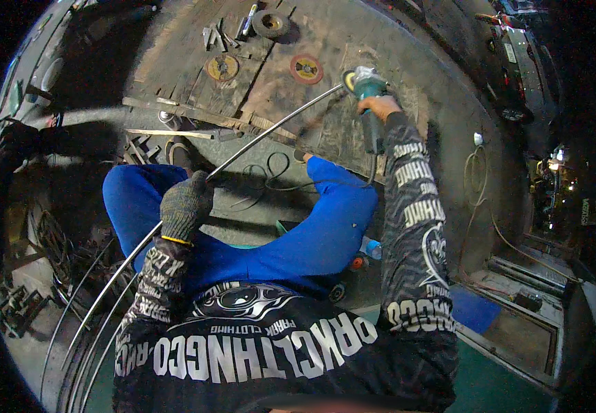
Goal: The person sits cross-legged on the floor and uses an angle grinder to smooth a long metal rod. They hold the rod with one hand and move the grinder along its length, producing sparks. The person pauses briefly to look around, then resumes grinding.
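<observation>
Your gloved left hand (186, 204) has its fingers clamped around the metal rod (270, 132), which runs from the lower left, rising obliquely over the wooden boards (270, 89). The rod's far end lies at the yellow disc (350, 80) of the angle grinder (370, 87); contact cannot be confirmed. Your bare right hand (380, 107) has its fingers wrapped around the grinder. Another round disc (307, 69) lies flat on the boards.

A grey knitted, yellow-edged glove (186, 206) covered the left hand (189, 196); the right hand (382, 107) was bare. Behind both, black sleeves (408, 255) bore white lettering (415, 171); blue trousers (263, 265) showed beside the glove.
</observation>
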Demonstrator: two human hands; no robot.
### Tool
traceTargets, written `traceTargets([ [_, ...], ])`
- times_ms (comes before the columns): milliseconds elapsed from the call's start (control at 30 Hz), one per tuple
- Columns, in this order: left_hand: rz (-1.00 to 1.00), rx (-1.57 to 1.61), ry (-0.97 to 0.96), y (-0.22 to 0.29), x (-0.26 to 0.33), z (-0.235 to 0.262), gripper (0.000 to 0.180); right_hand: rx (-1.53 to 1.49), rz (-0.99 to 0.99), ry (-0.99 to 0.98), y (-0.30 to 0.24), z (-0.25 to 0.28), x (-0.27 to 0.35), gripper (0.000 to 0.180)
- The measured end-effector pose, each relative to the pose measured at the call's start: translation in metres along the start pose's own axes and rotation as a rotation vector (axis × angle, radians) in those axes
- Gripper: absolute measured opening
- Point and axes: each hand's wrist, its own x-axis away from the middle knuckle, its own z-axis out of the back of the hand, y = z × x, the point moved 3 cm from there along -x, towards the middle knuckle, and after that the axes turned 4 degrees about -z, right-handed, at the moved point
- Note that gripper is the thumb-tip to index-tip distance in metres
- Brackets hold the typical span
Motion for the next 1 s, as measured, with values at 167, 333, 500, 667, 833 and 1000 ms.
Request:
traceTargets([
  [167,-0.003,0.028,0.026,-0.003,0.005,-0.003,0.019,0.273,0.200,0.052,-0.066,-0.043,0.063,0.053],
  [333,-0.017,0.044,0.083,-0.003,0.006,-0.001,0.024,-0.058,-0.080,0.103,-0.123,-0.062,0.143,0.072],
  [500,0.020,0.054,0.047,-0.005,0.010,-0.004,0.026,-0.082,0.001,0.071,-0.163,-0.085,0.193,0.072],
  [667,0.020,0.001,0.059,-0.005,0.001,-0.007,0.021,-0.056,0.025,0.001,-0.187,-0.105,0.200,0.073],
  [833,0.091,0.011,0.011,-0.006,-0.005,-0.013,0.020,-0.047,0.045,0.003,-0.190,-0.103,0.201,0.074],
  [1000,0.061,0.091,-0.011,-0.009,-0.001,-0.009,0.026,0.019,-0.058,0.012,-0.175,-0.086,0.184,0.072],
])
